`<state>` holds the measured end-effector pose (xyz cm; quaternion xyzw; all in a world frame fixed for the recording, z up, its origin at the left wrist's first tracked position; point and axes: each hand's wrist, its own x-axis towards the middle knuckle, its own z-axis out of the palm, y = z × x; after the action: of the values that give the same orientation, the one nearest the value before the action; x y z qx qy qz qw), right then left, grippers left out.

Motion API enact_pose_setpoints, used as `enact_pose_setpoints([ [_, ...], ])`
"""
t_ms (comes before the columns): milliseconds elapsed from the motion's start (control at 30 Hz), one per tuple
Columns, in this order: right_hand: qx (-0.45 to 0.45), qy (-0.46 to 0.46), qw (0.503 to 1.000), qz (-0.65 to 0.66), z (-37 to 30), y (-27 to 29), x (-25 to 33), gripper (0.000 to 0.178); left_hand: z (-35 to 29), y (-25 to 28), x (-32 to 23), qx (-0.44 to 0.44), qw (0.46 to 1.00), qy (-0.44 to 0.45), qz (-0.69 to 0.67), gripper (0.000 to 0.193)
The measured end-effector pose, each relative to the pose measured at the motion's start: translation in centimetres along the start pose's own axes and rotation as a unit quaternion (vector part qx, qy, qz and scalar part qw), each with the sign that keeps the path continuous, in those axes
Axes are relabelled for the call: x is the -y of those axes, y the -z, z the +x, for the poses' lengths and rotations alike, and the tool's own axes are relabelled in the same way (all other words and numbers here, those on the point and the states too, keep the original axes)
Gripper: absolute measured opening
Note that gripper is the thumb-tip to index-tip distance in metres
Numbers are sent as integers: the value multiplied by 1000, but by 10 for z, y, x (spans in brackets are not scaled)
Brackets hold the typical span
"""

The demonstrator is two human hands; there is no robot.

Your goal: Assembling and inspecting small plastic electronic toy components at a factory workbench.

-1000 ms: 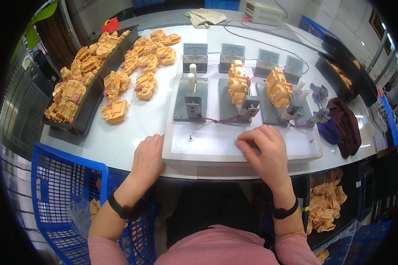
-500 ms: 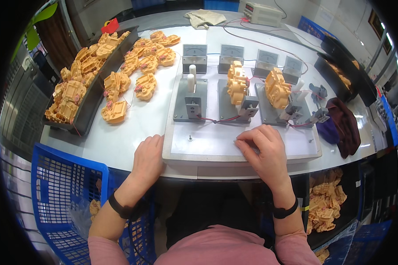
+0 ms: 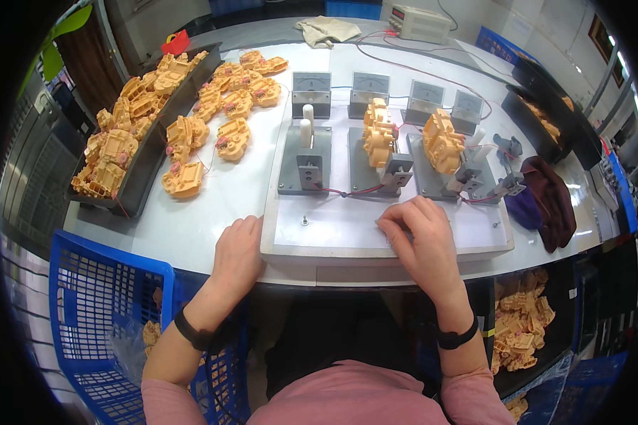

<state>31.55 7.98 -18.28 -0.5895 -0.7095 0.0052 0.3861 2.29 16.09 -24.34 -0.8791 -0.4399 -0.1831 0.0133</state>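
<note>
My left hand [image 3: 239,249] rests on the table against the left edge of a white test board [image 3: 333,241]. Its fingers are curled together, and no held thing shows. Over the board's front part, my right hand [image 3: 424,237] has thumb and forefinger bent toward each other; a tiny grey tip shows there, too small to name. Behind it, a tan plastic gear housing [image 3: 380,138] stands on the middle grey fixture, and another tan gear housing [image 3: 444,142] on the fixture to its right. The left fixture [image 3: 305,163] bears only white pegs.
Four analog meters stand behind the fixtures, one meter [image 3: 312,92] at left. Several loose tan housings [image 3: 234,138] lie left of the board, beside a full black tray [image 3: 156,152]. A blue basket [image 3: 110,283] stands front left; dark cloth [image 3: 549,205] lies right. A power supply [image 3: 422,25] sits behind.
My right hand has shifted very slightly up and left over the board. My left hand, the housings and the fixtures look the same.
</note>
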Motion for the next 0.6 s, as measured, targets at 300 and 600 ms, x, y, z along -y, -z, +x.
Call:
enact_pose_setpoints([
  [300,-27,11,999,18,0,-2,-3,9,-2,-6,-1,-27,1000,5,-6,31],
  [600,-25,6,999,46,-2,0,-5,11,1,3,4,-5,1000,16,-16,31],
])
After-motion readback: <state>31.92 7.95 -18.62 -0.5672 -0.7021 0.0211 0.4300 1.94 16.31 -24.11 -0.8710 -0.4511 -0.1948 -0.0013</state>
